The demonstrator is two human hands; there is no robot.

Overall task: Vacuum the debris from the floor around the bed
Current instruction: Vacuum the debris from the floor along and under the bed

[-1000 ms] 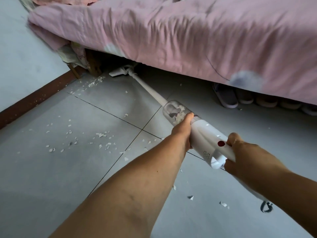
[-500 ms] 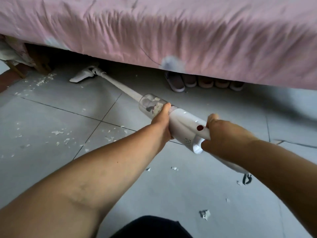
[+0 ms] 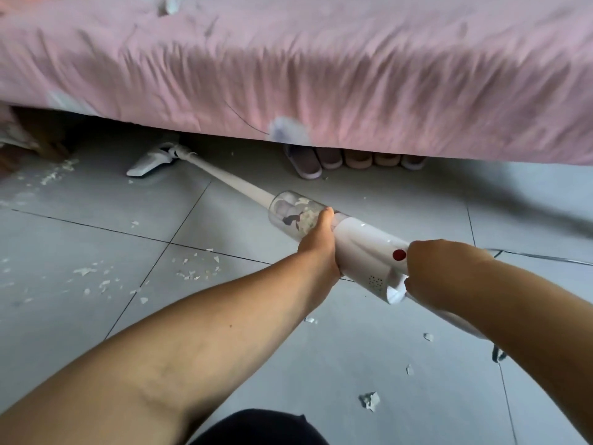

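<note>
At the bottom centre of the frame, only the rounded edge of a dark garment (image 3: 256, 425) is being shown. Just above it, scraps of pale debris (image 3: 369, 400) are lying on the grey tiled floor (image 3: 80, 332) at lower right. More flakes are being shown scattered over the tiles at middle left, with a thicker drift at the far left edge.

The white vacuum (image 3: 362, 248) is being held low and slanted by both hands, running from lower right toward upper left. Its rear handle is being gripped by the right hand (image 3: 433, 268), whose fingers (image 3: 417, 284) are being clamped round it just beside the red button (image 3: 399, 254). The front of the body, where the clear dust cup (image 3: 290, 211) begins, is being clasped by the left hand (image 3: 319, 245). The thumb is lying along the top and the fingers are being wrapped underneath, mostly hidden. Pale scraps are being held inside the cup.

Beyond the cup, the cream tube (image 3: 231, 181) is being stretched out to the floor head (image 3: 150, 163), which is resting on the tiles at the shadowed edge under the bed. A row of slippers (image 3: 353, 159) is being partly hidden under the pink bed cover (image 3: 321, 75), which is filling the top of the frame.
</note>
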